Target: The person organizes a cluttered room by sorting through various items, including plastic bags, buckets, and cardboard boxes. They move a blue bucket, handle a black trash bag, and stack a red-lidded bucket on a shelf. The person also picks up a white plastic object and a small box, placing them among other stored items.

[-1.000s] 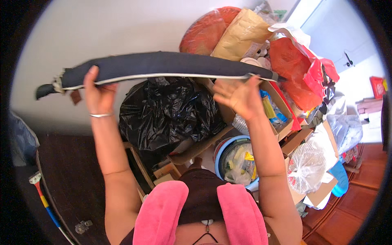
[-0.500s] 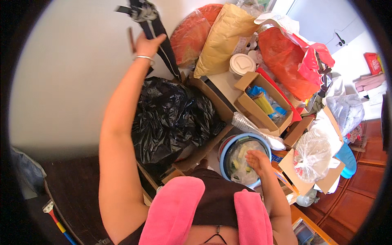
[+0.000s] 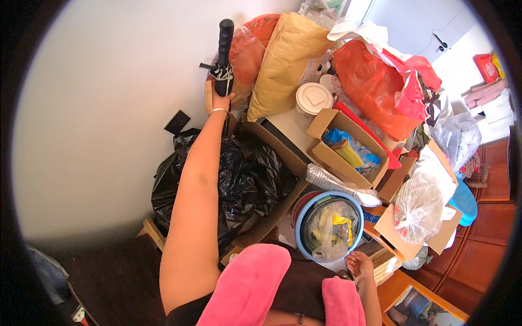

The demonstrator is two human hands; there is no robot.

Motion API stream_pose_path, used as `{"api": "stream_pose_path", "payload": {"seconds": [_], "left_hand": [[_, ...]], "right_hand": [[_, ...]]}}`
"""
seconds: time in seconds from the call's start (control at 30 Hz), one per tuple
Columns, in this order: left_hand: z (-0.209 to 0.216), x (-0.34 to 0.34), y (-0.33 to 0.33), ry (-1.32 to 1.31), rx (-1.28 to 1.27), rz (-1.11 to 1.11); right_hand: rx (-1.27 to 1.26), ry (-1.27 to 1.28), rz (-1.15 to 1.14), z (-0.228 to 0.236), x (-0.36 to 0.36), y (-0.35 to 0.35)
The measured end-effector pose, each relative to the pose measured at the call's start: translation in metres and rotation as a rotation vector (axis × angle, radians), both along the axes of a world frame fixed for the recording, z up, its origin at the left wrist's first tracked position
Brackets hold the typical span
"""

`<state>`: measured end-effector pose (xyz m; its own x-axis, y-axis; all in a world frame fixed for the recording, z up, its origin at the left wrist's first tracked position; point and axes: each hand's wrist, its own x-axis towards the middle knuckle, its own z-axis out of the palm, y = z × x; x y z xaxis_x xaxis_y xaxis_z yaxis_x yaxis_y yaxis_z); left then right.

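Since the earlier frame, the umbrella [image 3: 225,46] has come right and nearer, more lengthwise to the view, and the right hand [image 3: 359,265] has drawn back from over the bucket [image 3: 298,231]. Fingers of the left hand [image 3: 220,102] are closed round the furled black canopy, just below the pale rib tips; those on the right are loosely curled, with nothing visible in them, near the bucket's near-right side. Its handle points to the far side, and the long axis runs almost straight from far to near (the lower end is hidden by the wrist and forearm). It stands beyond the black plastic bag [image 3: 253,174] in its carton [image 3: 283,149], left of the yellow padded envelope [image 3: 277,65]. My reading: this step is positioning the umbrella at that far end; the next move calls for a steady grip and a lower end clear of the bag.
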<state>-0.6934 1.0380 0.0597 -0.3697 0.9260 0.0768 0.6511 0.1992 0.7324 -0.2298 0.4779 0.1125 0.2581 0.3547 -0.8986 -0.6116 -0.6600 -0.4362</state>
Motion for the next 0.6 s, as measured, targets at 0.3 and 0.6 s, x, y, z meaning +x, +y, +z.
{"api": "stream_pose_path", "payload": {"seconds": [0.3, 0.6], "left_hand": [[0.005, 0.028, 0.027, 0.533, 0.076, 0.030], [-0.003, 0.020, -0.007, -0.361, -0.474, -0.084]], "right_hand": [[0.077, -0.178, 0.125, 0.007, -0.003, -0.019], [0.057, -0.146, 0.338, 0.045, 0.008, -0.063]]}}
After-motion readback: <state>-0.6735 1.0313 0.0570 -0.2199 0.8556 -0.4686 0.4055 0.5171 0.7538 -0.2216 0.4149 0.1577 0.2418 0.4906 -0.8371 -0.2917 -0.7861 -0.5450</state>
